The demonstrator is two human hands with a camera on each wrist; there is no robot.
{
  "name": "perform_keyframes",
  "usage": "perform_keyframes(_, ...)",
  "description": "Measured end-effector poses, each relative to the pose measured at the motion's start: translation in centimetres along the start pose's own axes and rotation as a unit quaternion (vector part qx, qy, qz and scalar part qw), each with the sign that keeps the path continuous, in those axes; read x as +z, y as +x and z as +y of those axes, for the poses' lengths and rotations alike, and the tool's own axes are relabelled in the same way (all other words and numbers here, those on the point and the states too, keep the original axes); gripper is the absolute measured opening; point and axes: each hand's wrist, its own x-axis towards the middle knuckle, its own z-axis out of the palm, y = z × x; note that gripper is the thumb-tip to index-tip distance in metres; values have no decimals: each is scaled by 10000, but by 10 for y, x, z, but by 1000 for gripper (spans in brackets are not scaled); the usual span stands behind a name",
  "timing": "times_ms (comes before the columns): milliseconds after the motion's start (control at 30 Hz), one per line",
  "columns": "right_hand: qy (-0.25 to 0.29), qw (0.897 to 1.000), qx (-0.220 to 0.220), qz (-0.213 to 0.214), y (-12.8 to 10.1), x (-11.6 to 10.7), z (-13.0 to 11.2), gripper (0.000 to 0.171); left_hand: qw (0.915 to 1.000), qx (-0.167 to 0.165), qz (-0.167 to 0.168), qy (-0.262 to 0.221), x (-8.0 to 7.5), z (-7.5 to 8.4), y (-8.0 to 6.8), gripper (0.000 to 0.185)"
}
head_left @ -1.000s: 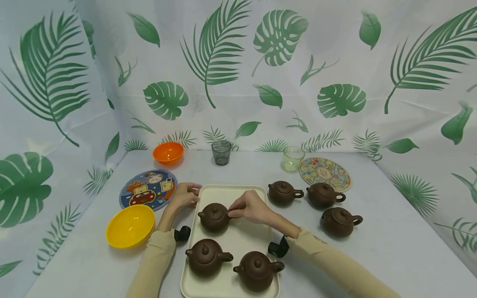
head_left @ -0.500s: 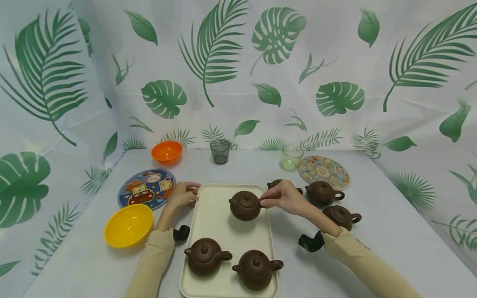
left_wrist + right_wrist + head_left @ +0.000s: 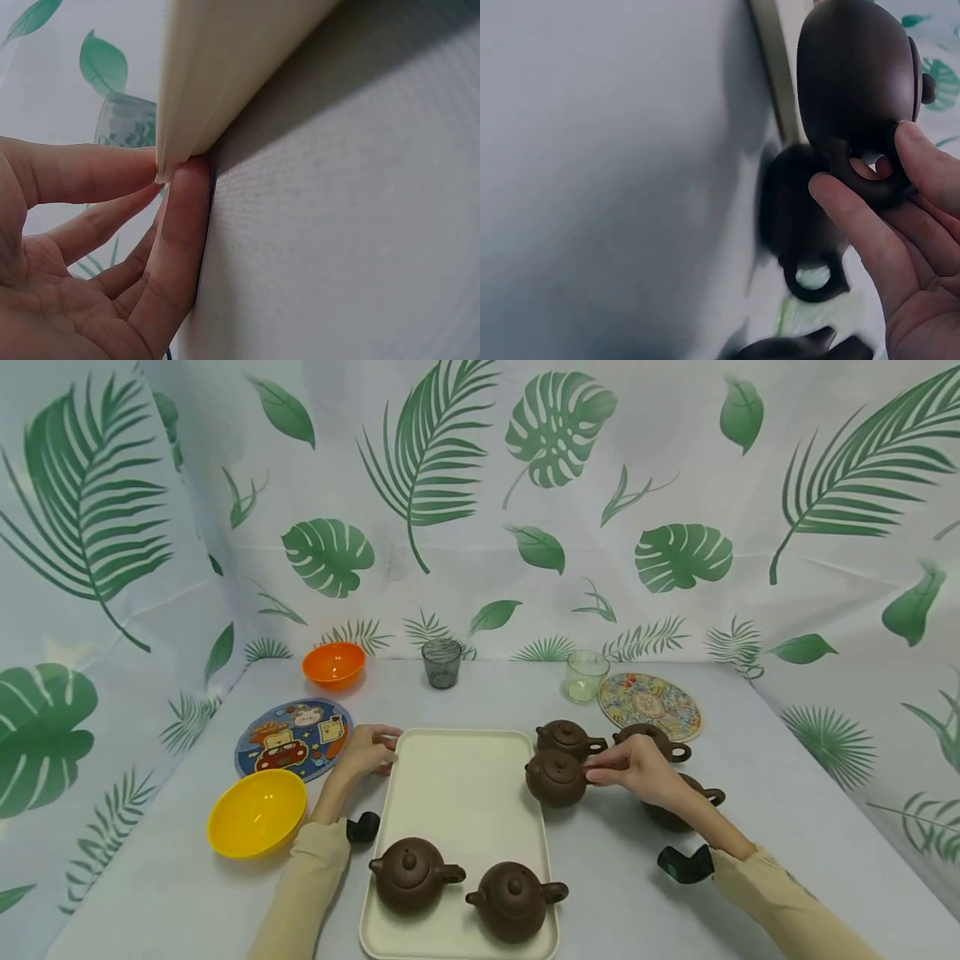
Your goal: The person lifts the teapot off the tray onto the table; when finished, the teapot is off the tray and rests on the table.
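My right hand (image 3: 626,767) pinches the handle of a brown clay teapot (image 3: 556,777) and holds it lifted over the right rim of the cream tray (image 3: 450,785). The right wrist view shows thumb and fingers (image 3: 855,225) round the handle of that teapot (image 3: 855,82). My left hand (image 3: 367,752) grips the tray's far left corner; its fingers (image 3: 97,176) lie against the tray's edge (image 3: 217,82) in the left wrist view. Two teapots (image 3: 408,874) (image 3: 513,900) stand on the tray's near end.
Three more teapots stand on the table right of the tray: one (image 3: 567,737) behind the held pot, another (image 3: 660,739) further right, a third (image 3: 686,802) behind my right wrist. A yellow bowl (image 3: 257,812), an orange bowl (image 3: 333,663), two patterned plates (image 3: 292,737) (image 3: 649,704) and two glasses (image 3: 441,662) (image 3: 586,676) lie around.
My right hand has lifted the teapot from the tray's middle and carried it right to the tray's right rim. The left hand has stayed on the tray's corner.
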Motion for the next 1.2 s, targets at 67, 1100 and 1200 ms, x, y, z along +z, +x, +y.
perform_keyframes(67,23,9999,104,21,-4,-3,3,18,10000,9,-20,-18,0,1,0,43)
perform_keyframes(1100,-737,9961,485,-17,-6,-7,1,16,9998,127,-50,-145,-2,-1,-2,43)
perform_keyframes(1200,-586,9953,537,546,-8,-3,-8,16,9991,337,-119,-229,-3,-2,-3,40)
